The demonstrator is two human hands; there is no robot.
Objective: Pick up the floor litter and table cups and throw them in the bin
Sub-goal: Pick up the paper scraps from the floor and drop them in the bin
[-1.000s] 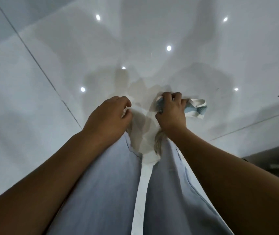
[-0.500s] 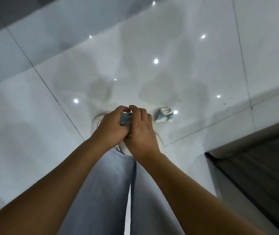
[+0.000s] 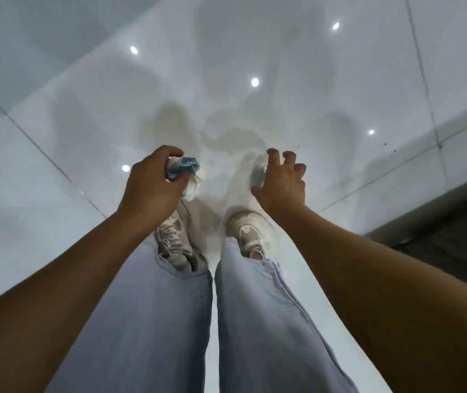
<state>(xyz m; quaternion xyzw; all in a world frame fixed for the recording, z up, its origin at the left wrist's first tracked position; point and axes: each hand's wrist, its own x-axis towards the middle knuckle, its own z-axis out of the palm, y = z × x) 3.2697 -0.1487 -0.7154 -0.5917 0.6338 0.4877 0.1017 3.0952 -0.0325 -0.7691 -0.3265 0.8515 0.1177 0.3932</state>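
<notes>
My left hand [image 3: 150, 191] grips a crumpled blue and white piece of litter [image 3: 184, 168], held above the glossy white floor in front of my feet. My right hand [image 3: 280, 180] hovers to the right with its fingers spread and slightly bent. Just under its fingers a pale, blurred second piece of litter [image 3: 257, 177] shows, mostly hidden by the hand. I cannot tell whether the fingers touch it. No bin and no cups are in view.
My white shoes [image 3: 250, 234] and light blue jeans [image 3: 155, 321] fill the lower middle. Large white floor tiles [image 3: 56, 95] stretch all around. A grey ledge with a dark surface [image 3: 453, 236] runs along the right edge.
My hands were together on the blue litter; now the left holds it alone. My right hand has moved right, over the second piece that lay on the floor.
</notes>
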